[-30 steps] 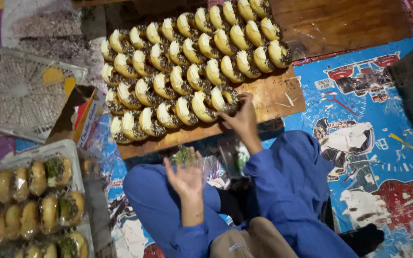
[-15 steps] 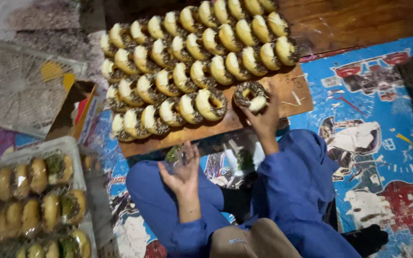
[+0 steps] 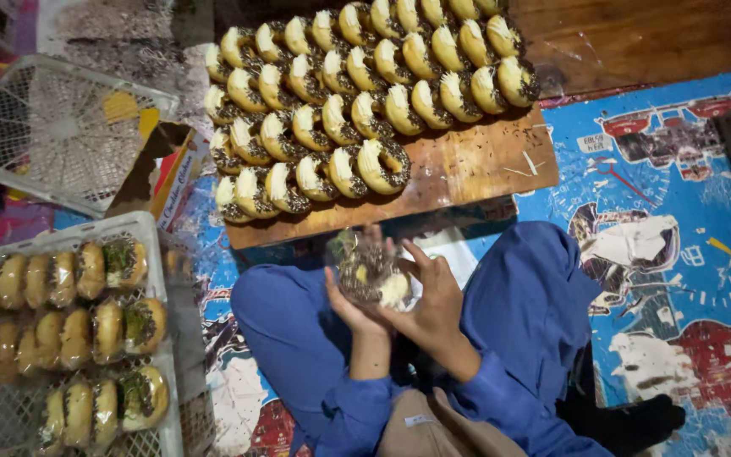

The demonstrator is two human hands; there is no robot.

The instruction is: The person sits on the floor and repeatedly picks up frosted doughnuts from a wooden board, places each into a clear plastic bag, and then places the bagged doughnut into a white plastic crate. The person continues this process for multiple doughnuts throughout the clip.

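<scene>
Both hands meet in front of the body above the lap. The left hand [image 3: 350,298] is cupped, palm up, fingers curled upward. The right hand [image 3: 430,298] faces it, fingers spread and bent inward. Both forearms in blue sleeves angle in from below, wrists close together.
</scene>
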